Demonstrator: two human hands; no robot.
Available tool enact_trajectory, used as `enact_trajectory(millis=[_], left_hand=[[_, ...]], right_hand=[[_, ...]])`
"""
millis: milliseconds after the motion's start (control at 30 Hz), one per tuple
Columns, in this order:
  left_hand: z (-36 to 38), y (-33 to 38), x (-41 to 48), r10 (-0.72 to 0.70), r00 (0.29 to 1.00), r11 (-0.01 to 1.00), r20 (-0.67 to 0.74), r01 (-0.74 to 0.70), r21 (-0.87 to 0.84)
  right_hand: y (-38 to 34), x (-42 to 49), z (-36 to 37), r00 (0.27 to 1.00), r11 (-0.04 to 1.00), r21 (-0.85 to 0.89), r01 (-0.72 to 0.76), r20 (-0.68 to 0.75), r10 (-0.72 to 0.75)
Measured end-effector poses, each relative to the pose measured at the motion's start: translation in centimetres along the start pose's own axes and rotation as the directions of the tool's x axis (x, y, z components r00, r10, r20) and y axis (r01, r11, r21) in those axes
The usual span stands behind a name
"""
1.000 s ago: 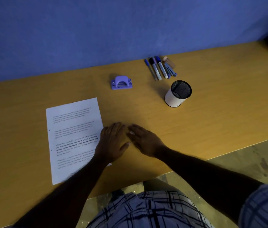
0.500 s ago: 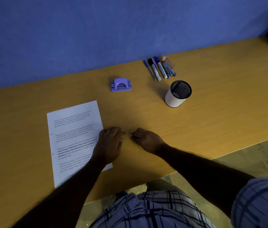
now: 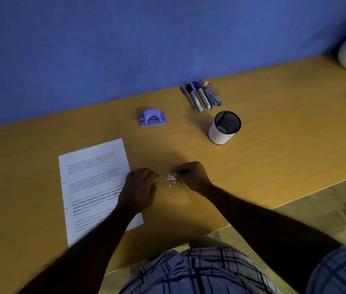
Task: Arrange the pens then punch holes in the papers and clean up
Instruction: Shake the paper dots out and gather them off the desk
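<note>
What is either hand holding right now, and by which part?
Left hand holds nothing. Right hand has fingertips curled at the paper bits; whether it pinches one cannot be told.

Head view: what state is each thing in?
paper: flat on desk
hole punch: standing, unpressed
pen cup: upright, no pens sticking out
pens: lying in a row, outside the pen cup
paper bits: loose heap on desk
left hand: resting on paper's edge, fingers loosely curled
right hand: fingers pinching at paper bits
</note>
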State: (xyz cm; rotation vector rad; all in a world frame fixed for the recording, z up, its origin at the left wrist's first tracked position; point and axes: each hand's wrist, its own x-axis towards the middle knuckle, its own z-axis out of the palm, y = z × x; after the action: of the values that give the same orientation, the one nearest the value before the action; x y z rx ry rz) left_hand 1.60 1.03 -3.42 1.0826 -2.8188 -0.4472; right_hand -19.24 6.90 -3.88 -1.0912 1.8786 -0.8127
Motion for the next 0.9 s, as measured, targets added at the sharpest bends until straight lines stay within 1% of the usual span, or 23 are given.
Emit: enact_trajectory(millis=[33, 67, 100, 133, 167, 233, 267, 333, 400, 567, 633, 733, 800, 900], left_hand=[[0.0, 0.1, 0.2, -0.004, 1.000, 1.000, 0.008, 0.004, -0.006], [0.0, 0.2, 0.4, -0.007, 1.000, 1.000, 0.014, 0.007, -0.011], [0.0, 0.3, 0.6, -0.006, 1.000, 1.000, 0.018, 0.006, -0.015], [0.1, 0.4, 0.9, -0.003, 1.000, 1.000, 0.023, 0.003, -0.017], [0.1, 0.6, 1.1, 0.002, 1.000, 1.000, 0.028, -0.002, -0.019], [0.1, 1.0, 1.8, 0.015, 1.000, 0.999, 0.026, -0.014, -0.029], [0.1, 1.2, 2.1, 0.021, 0.999, 0.999, 0.024, -0.021, -0.035], [0.0, 1.5, 2.9, 0.035, 0.999, 0.999, 0.015, -0.034, -0.033], [0.1, 1.9, 3.7, 0.052, 0.999, 0.998, 0.005, -0.052, -0.026], [0.4, 3.1, 6.2, 0.086, 0.996, 0.996, 0.005, -0.086, -0.012], [0.7, 3.6, 7.2, 0.098, 0.995, 0.995, -0.003, -0.098, -0.029], [1.2, 4.1, 8.4, 0.096, 0.995, 0.995, -0.012, -0.096, -0.038], [1.5, 4.2, 9.0, 0.085, 0.996, 0.996, -0.007, -0.086, -0.038], [1.7, 4.1, 9.5, 0.077, 0.997, 0.997, 0.002, -0.076, -0.027]], right_hand=[[-0.1, -0.1, -0.3, 0.991, 0.971, 0.199, -0.133, 0.009, 0.134], [-0.3, -0.3, -0.6, 0.970, 0.888, 0.394, -0.239, 0.048, 0.240], [-0.5, -0.6, -0.9, 0.945, 0.768, 0.557, -0.315, 0.109, 0.309], [-0.8, -0.9, -1.1, 0.924, 0.642, 0.675, -0.363, 0.173, 0.340], [-1.0, -1.1, -1.4, 0.910, 0.525, 0.757, -0.389, 0.229, 0.344], [-1.4, -1.4, -2.0, 0.899, 0.314, 0.861, -0.401, 0.303, 0.316], [-1.6, -1.5, -2.3, 0.898, 0.227, 0.890, -0.397, 0.324, 0.299], [-1.8, -1.6, -3.2, 0.896, 0.117, 0.913, -0.391, 0.349, 0.276], [-2.0, -1.4, -4.2, 0.898, 0.057, 0.924, -0.377, 0.350, 0.267], [-2.2, -0.1, -8.3, 0.928, -0.018, 0.966, -0.257, 0.252, 0.275], [-2.4, 0.6, -10.5, 0.946, -0.007, 0.983, -0.184, 0.179, 0.271], [-2.4, 1.9, -14.0, 0.968, 0.098, 0.993, -0.072, 0.046, 0.247], [-2.3, 2.8, -15.9, 0.961, 0.174, 0.985, -0.014, -0.035, 0.274], [-2.0, 4.3, -17.7, 0.941, 0.315, 0.949, 0.026, -0.130, 0.312]])
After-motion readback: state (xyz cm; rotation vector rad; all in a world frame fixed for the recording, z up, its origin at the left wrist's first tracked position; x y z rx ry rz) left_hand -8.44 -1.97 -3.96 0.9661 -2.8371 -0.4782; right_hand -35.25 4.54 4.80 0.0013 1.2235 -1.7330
